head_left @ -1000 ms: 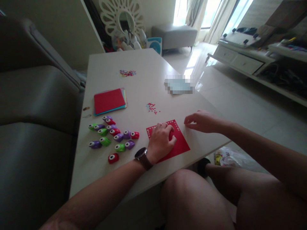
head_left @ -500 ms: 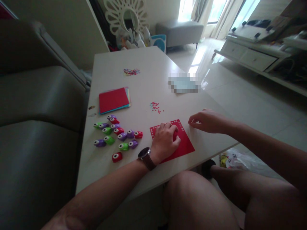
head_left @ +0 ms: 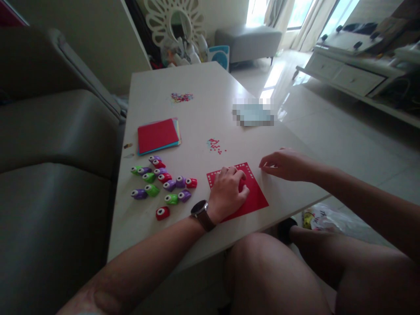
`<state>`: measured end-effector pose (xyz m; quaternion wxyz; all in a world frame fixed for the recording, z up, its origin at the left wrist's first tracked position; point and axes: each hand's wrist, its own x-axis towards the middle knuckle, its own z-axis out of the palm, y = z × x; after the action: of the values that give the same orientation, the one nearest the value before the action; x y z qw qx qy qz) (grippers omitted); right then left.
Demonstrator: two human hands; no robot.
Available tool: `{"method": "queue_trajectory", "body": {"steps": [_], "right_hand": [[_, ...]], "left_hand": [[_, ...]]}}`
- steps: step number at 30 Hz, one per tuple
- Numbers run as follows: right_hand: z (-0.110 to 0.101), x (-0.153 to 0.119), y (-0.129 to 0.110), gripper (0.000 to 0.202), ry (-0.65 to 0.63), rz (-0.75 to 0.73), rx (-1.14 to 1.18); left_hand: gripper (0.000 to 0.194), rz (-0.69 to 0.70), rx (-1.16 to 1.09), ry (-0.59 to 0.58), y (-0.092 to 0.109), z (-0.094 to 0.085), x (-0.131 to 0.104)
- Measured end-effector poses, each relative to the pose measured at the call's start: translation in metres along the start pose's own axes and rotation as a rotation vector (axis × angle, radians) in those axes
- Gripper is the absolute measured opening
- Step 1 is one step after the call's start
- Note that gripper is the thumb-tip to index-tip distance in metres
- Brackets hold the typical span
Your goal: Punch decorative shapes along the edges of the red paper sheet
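My left hand (head_left: 229,192), a watch (head_left: 201,211) on its wrist, lies on a red sheet of paper (head_left: 254,199). Its fingers are bent and spread, with red showing between thumb and forefinger. Small pale shapes line the sheet's left, far and right edges. Just right of the sheet, my right hand (head_left: 281,164) is low at the table, fingers curled and tips drawn together; anything between them is too small to make out. Left of the sheet are several red, green and purple craft punches (head_left: 164,177), with one red punch (head_left: 162,213) nearer me.
A stack of coloured paper (head_left: 158,135), red on top, lies on the white table (head_left: 200,118). Small red and blue paper bits (head_left: 215,145) are beyond the sheet, and a multicoloured heap of bits (head_left: 182,97) is farther off. A blurred pale item (head_left: 253,114) sits near the right edge.
The whole view has shifted slightly. Both hands keep nearly the same places and poses beside and on the red sheet.
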<state>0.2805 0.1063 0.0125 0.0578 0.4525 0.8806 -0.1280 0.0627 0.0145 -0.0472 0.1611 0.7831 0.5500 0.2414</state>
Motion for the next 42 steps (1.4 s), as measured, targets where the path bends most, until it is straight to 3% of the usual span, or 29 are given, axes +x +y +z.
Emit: {"method": "queue_trajectory", "body": {"steps": [7, 17, 25, 31, 35, 38, 42], "right_hand": [[0.001, -0.002, 0.006, 0.024, 0.013, -0.006, 0.017], [0.008, -0.006, 0.036, 0.032, -0.058, 0.007, 0.478], [0.007, -0.006, 0.040, 0.040, -0.061, 0.001, 0.547], [0.009, -0.004, 0.038, 0.034, -0.047, 0.006, 0.510], [0.008, -0.002, 0.021, 0.027, 0.078, 0.022, 0.326], [0.003, 0.001, -0.008, 0.022, 0.206, -0.023, 0.232], [-0.002, 0.011, -0.064, 0.018, 0.280, -0.285, 0.297]], "left_hand": [[0.009, -0.001, 0.006, -0.006, 0.001, -0.001, 0.000], [0.009, 0.011, 0.005, -0.005, 0.000, -0.002, 0.000], [0.010, 0.006, 0.009, -0.006, 0.000, -0.001, -0.001], [0.008, 0.012, 0.007, 0.000, 0.000, -0.001, -0.001], [0.009, 0.011, 0.020, -0.014, 0.001, -0.001, 0.000], [0.008, 0.015, 0.035, -0.010, 0.001, -0.002, 0.000], [0.013, 0.015, 0.008, 0.009, 0.001, -0.002, -0.003]]}}
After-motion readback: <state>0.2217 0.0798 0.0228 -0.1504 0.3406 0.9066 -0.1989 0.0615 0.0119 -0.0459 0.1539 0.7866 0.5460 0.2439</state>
